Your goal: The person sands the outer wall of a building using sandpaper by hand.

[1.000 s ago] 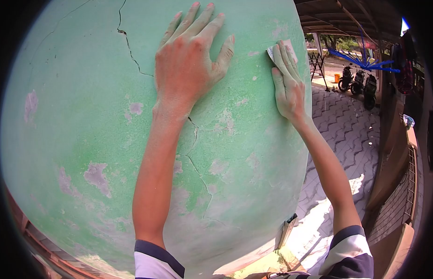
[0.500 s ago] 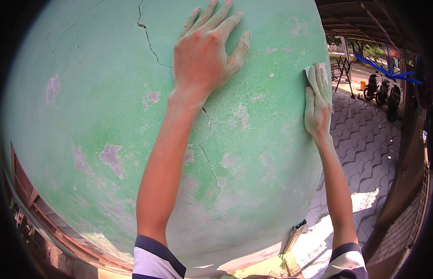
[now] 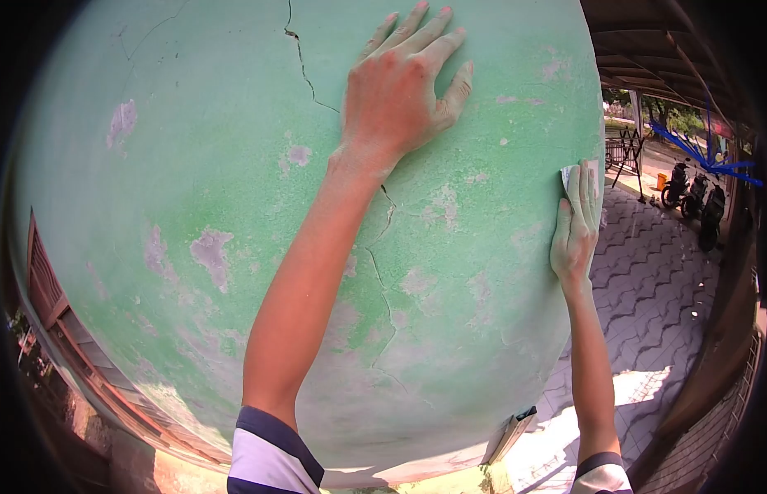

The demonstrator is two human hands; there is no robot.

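Observation:
A green painted wall (image 3: 260, 272) with flaking pale patches and cracks fills most of the head view. My left hand (image 3: 396, 103) rests flat on its upper part, fingers spread, with nothing in it. At the wall's right edge, my right hand (image 3: 575, 235) presses a small whitish sheet of sandpaper (image 3: 567, 175) against the surface. Its fingers point up and cover most of the sheet. Pale dust coats both hands.
A paved walkway (image 3: 647, 263) runs along the right, with parked motorbikes (image 3: 695, 198) and a folding metal frame (image 3: 626, 156) farther off. Blue strands (image 3: 705, 156) hang under the roof. Brown wooden slats (image 3: 58, 309) show at lower left.
My right hand and the sandpaper have slid slightly down along the wall's edge. The left hand stays spread on nearly the same spot. The whole view has tilted a little.

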